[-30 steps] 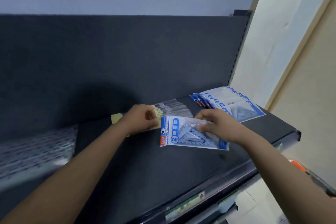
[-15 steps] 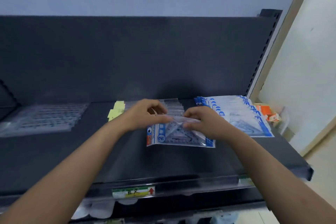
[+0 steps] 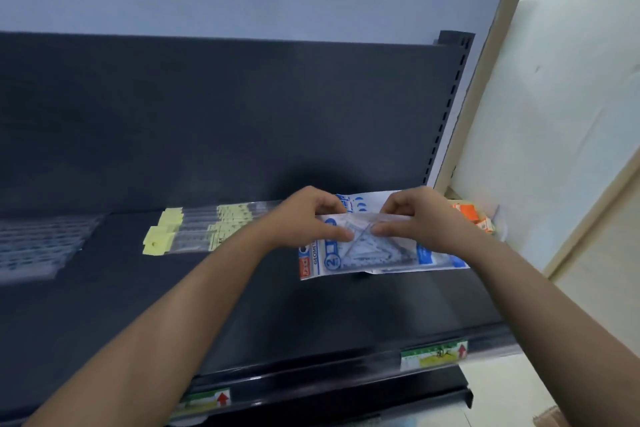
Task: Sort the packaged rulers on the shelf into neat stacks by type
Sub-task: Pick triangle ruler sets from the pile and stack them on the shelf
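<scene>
A blue-and-white packet of triangle set squares [image 3: 360, 253] is held over the right part of the dark shelf [image 3: 242, 305]. My left hand [image 3: 308, 215] pinches its upper left edge and my right hand [image 3: 415, 218] pinches its upper right edge. Behind and under it lies a stack of the same blue packets [image 3: 367, 201], mostly hidden by my hands. To the left lie clear packets of straight rulers with yellow header cards [image 3: 204, 229], overlapping one another.
More clear packets [image 3: 38, 246] lie blurred at the shelf's far left. Orange boxes [image 3: 474, 218] sit beyond the shelf's right end near the wall [image 3: 554, 114]. Price labels [image 3: 433, 355] line the shelf's front rail. The shelf's dark back panel [image 3: 207, 114] rises behind.
My left hand left the yellow-card rulers and joined my right hand on the set-square packet. Both hands carried the packet rightwards over the blue stack. The camera swung to face the shelf.
</scene>
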The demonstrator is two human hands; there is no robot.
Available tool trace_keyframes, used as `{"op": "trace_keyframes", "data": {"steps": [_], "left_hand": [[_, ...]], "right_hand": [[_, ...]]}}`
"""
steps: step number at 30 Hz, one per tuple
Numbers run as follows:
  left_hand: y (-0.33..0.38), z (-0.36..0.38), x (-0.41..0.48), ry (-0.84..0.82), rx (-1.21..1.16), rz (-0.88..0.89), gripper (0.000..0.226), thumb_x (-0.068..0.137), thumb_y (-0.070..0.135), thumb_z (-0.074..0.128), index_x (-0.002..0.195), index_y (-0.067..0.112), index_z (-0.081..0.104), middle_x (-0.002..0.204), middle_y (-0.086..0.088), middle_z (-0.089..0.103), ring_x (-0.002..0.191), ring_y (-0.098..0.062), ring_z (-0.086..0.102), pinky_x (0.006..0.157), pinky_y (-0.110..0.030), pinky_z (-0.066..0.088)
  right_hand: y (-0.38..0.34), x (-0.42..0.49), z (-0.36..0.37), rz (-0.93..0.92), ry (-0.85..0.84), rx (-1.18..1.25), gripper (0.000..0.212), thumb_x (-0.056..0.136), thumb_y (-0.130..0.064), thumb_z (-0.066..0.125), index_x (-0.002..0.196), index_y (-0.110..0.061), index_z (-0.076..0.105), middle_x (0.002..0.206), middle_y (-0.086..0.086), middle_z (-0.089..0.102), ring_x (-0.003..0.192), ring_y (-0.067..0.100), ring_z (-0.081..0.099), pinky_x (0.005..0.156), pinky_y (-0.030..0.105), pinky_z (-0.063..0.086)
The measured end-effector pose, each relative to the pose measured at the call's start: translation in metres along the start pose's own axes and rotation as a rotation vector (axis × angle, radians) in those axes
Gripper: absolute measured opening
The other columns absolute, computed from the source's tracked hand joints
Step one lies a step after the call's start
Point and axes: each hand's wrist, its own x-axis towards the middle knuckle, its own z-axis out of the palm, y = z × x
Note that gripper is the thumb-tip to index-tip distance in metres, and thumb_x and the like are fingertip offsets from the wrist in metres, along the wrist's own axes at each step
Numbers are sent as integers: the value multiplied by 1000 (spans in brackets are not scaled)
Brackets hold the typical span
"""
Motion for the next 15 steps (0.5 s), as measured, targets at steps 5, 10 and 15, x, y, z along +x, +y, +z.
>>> {"op": "trace_keyframes", "data": {"steps": [5,10,15], "left_hand": [[14,50,34,42,23,-34,25,75,22,82,94,14,68,97,5,71,88,-2,64,70,-7,47],[16,92,59,134,147,-149,31,71,30,84,95,16,69,102,5,69,103,-6,61,84,-26,52],[15,114,60,426,427,-282,44,54,45,90,86,30,63,93,14,61,92,-11,50,85,-29,39]], "right_hand": [[54,-2,-22,30,-59,-60,16,75,-36,77,78,-22,70,78,-8,69,74,7,62,70,28,48],[99,2,-24,6,-150,-81,16,77,-34,76,79,-20,67,77,-7,63,72,8,56,62,23,41],[126,4,-8,-35,-156,-210,24,80,-41,69,98,-26,62,102,-5,63,93,17,57,82,30,46]]}}
